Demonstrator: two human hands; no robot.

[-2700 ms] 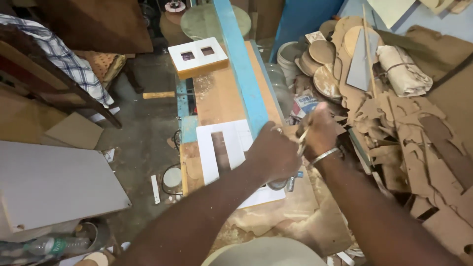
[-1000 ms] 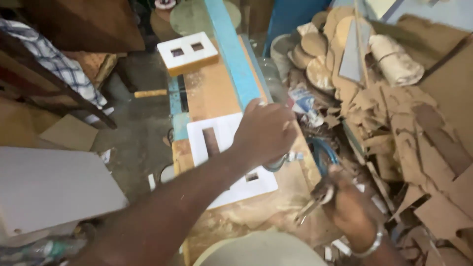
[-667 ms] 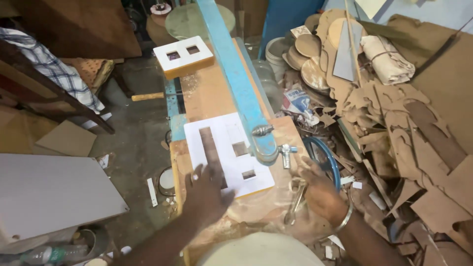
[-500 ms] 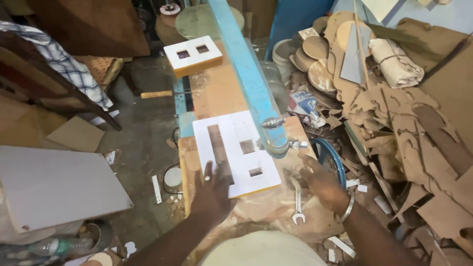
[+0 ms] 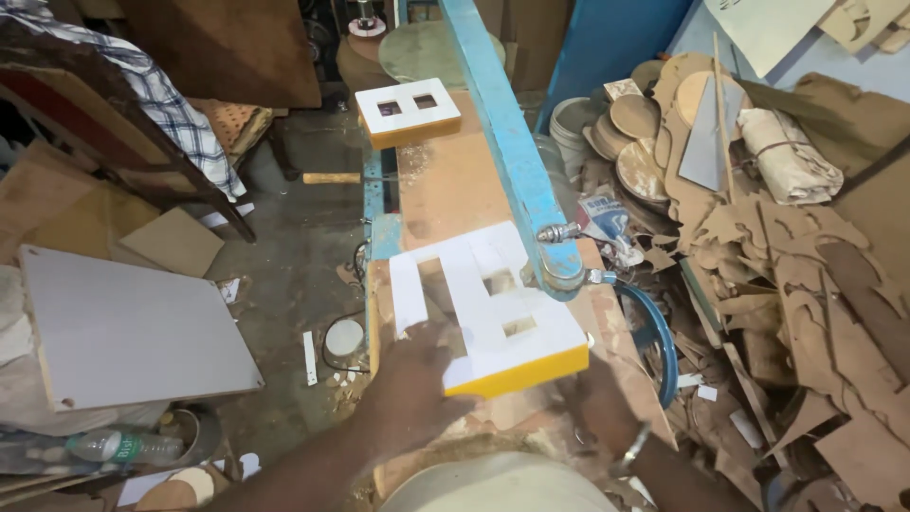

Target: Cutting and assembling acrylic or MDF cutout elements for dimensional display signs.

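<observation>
A wooden workbench (image 5: 455, 180) is running away from the person toward 12 o'clock, with a blue saw arm (image 5: 502, 142) lying along it. On the near end a white board with cut-outs (image 5: 483, 308) is sitting under the arm's clamp end – its long axis is pointing from about 5 o'clock to 11 o'clock, its yellow edge facing the person and tipping up slightly. The left hand (image 5: 412, 384) is coming in from 7 o'clock, forearm low, palm down and fingers spread flat on the board's near left corner, pressing rather than gripping. The right hand (image 5: 597, 403) is sitting at 5 o'clock of the board, just below its yellow edge, wrist wearing a metal bangle – whether it is clenched or loose I cannot tell. A smaller white board with two square holes (image 5: 408, 109) is lying at the bench's far end.
</observation>
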